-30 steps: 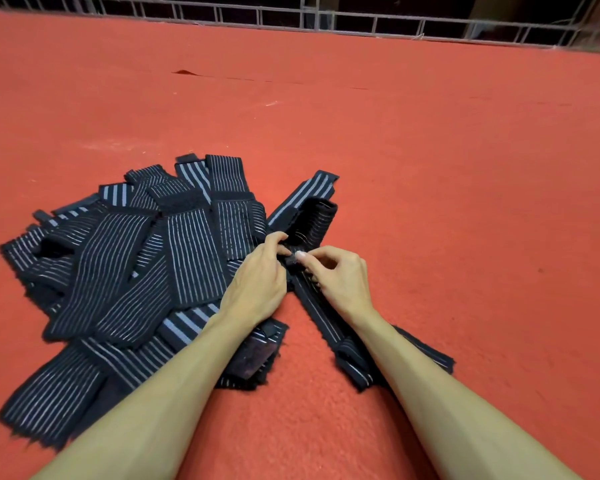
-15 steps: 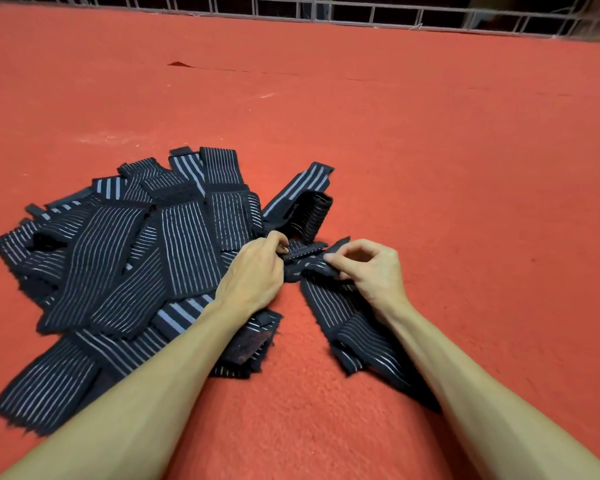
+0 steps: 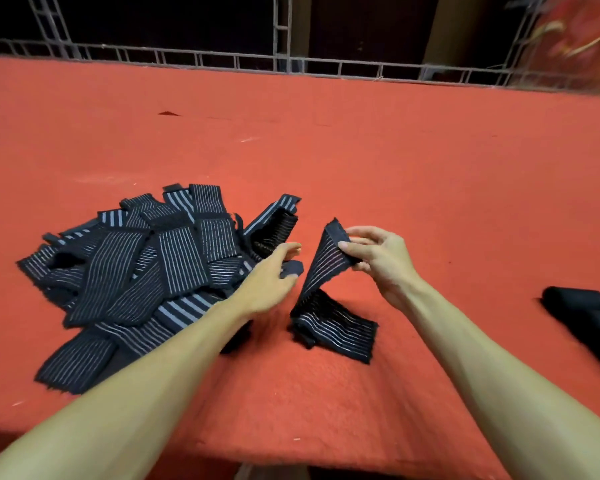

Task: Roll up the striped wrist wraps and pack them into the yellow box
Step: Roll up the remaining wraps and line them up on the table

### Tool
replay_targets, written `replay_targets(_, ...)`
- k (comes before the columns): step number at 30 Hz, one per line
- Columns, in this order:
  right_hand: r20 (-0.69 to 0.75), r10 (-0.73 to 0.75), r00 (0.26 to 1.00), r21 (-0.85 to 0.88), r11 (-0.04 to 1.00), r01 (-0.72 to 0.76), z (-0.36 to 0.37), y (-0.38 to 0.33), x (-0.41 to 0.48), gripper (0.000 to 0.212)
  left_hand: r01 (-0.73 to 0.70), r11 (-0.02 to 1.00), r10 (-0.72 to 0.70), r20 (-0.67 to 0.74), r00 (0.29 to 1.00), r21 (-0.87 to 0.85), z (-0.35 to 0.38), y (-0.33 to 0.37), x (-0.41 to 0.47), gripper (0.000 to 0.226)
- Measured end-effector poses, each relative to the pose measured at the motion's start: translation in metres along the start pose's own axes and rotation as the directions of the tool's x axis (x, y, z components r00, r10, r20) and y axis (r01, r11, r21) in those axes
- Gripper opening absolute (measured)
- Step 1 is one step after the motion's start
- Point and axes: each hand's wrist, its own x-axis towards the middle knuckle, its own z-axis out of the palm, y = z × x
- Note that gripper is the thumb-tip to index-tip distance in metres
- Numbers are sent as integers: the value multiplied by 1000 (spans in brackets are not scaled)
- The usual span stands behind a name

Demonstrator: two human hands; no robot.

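The right hand [image 3: 381, 261] pinches the top end of one striped wrap [image 3: 321, 271] between thumb and fingers and holds it up off the red cloth [image 3: 413, 168]. The wrap is a long strip. Its long way runs from the near, low end up to the far, high end, and it leans a little to the right at the top. Its stripes run along its length. The low end lies folded flat on the red cloth, just near of the hands. The left hand [image 3: 267, 282] reaches out over the right edge of the big pile of wraps [image 3: 136, 271], which lies to the left. A small dark piece [image 3: 292, 267] sits right at its fingertips, but it is not clear if the fingers hold it or only touch it. The left arm covers the near right part of the pile. The wraps in the pile lie across each other in many ways. On the far right are some dark rolled things [image 3: 575, 304], blurry and cut off by the edge. A metal rail [image 3: 222, 58] runs along the far side of the red cloth.
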Motion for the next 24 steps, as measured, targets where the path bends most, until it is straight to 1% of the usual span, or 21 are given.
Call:
replay_targets(2, 62, -23, 998, 63, 998, 19, -8, -19, -18, 19, 26, 972, 3, 124, 992, -233, 2, 33, -8, 83)
replay_targets(3, 99, -37, 994, 86, 996, 28, -13, -28, -26, 20, 54, 951, 5, 188, 982, -304, 2, 48, -12, 87)
replay_targets(4, 138, -56, 989, 90, 995, 44, -20, -38, -36, 21, 69, 938, 14, 236, 972, -340, 2, 63, -15, 84)
replay_targets(5, 176, -74, 982, 87, 994, 59, -26, -47, -45, 22, 68, 937, 29, 269, 963, -344, 3, 76, -19, 74)
replay_targets(8, 205, -140, 969, 126, 985, 115, -49, -73, -69, 20, -19, 973, 95, 328, 940, -228, 6, 112, -30, 31)
replay_targets(9, 195, -161, 968, 157, 979, 131, -56, -81, -76, 19, -41, 981, 108, 353, 929, -192, 8, 123, -35, 20)
replay_targets(10, 174, -182, 968, 184, 971, 149, -64, -90, -83, 18, -52, 982, 117, 370, 922, -180, 10, 137, -40, 14)
replay_targets(11, 152, -203, 967, 204, 964, 171, -70, -98, -86, 18, -56, 980, 125, 370, 920, -192, 11, 148, -43, 13)
replay_targets(13, 102, -229, 968, 227, 953, 201, -79, -112, -94, 17, -43, 958, 151, 371, 916, -284, 13, 172, -48, 8)
replay_targets(16, 33, -236, 971, 283, 934, 218, -92, -126, -100, 14, 35, 884, 165, 381, 910, -467, 20, 200, -49, 19)
replay_targets(18, -15, -230, 973, 291, 930, 224, -101, -129, -99, 12, 104, 825, 157, 402, 902, -556, 27, 212, -47, 21)
replay_targets(20, -57, -219, 974, 254, 940, 226, -109, -125, -93, 11, 150, 786, 156, 427, 891, -600, 36, 215, -43, 20)
replay_targets(21, -70, -210, 975, 228, 948, 221, -113, -119, -89, 12, 159, 783, 150, 431, 890, -601, 42, 213, -42, 19)
replay_targets(22, -81, -200, 977, 189, 959, 212, -118, -112, -84, 12, 170, 787, 134, 433, 892, -593, 50, 210, -40, 17)
replay_targets(24, -110, -188, 976, 59, 979, 195, -127, -90, -70, 13, 189, 814, 88, 437, 895, -549, 69, 196, -35, 15)
